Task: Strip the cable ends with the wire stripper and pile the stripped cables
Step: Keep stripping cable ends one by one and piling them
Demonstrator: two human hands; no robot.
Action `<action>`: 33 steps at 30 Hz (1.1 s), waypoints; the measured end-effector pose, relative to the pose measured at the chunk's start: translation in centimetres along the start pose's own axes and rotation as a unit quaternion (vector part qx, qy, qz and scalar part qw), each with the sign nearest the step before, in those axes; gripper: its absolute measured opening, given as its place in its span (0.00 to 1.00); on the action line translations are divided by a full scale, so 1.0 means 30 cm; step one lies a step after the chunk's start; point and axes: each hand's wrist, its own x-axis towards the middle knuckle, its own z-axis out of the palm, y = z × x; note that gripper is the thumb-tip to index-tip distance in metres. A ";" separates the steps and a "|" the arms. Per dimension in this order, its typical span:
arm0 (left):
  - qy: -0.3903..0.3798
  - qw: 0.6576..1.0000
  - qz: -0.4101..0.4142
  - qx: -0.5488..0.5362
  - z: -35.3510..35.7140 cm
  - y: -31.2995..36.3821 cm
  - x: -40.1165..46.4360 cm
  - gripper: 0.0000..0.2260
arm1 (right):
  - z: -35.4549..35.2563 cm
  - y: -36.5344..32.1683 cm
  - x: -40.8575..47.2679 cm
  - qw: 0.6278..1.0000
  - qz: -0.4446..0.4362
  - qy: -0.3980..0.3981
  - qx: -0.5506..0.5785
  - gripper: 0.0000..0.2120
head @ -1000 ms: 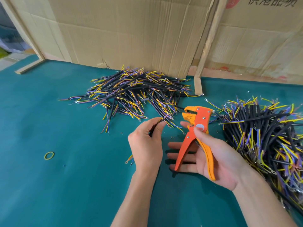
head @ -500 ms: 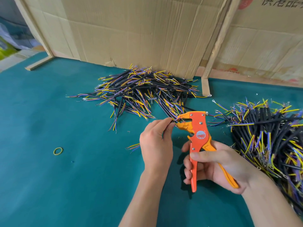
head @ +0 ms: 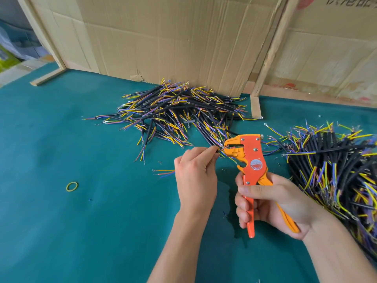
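Left hand point(head: 194, 176) pinches a thin, light, floppy cable point(head: 217, 150) just behind its end, fed into the stripper point(head: 247, 160) head over the worktop point(head: 81, 221); right hand point(head: 271, 203) grips both handles — probably hold close to the tip or it'll buckle.

- A teal cloth point(head: 61, 231) covers the work surface across the lower two thirds of the frame; it lies flat and evenly lit, with soft shadows
- Flattened cardboard sheets point(head: 173, 41) stand upright along the back edge, creased and torn at the bottom; a second cardboard panel point(head: 326, 58) at the upper right carries red and dark printing
- A pale wooden post point(head: 273, 48) leans between the two panels; another wooden strip point(head: 40, 35) runs down the upper left to a short foot on the cloth
- At the far upper left, a blurred bright area point(head: 12, 54); what it holds cannot be told
- A small yellow rubber band point(head: 72, 186) lies on the cloth at lower left
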 end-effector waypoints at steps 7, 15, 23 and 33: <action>-0.012 1.000 -0.005 0.013 0.000 0.001 -0.002 0.06 | -0.008 -0.005 -0.006 0.999 0.021 -0.025 0.004 0.12; -0.017 1.000 -0.007 0.019 0.000 0.007 -0.003 0.06 | -0.004 -0.004 -0.007 1.000 0.019 -0.013 -0.012 0.11; -0.022 0.999 0.001 0.046 -0.004 0.018 -0.001 0.07 | -0.001 -0.004 -0.007 1.000 0.009 -0.008 -0.014 0.12; -0.018 0.997 0.007 0.073 -0.008 0.015 0.001 0.08 | 0.001 -0.011 -0.013 1.000 0.010 -0.015 -0.008 0.15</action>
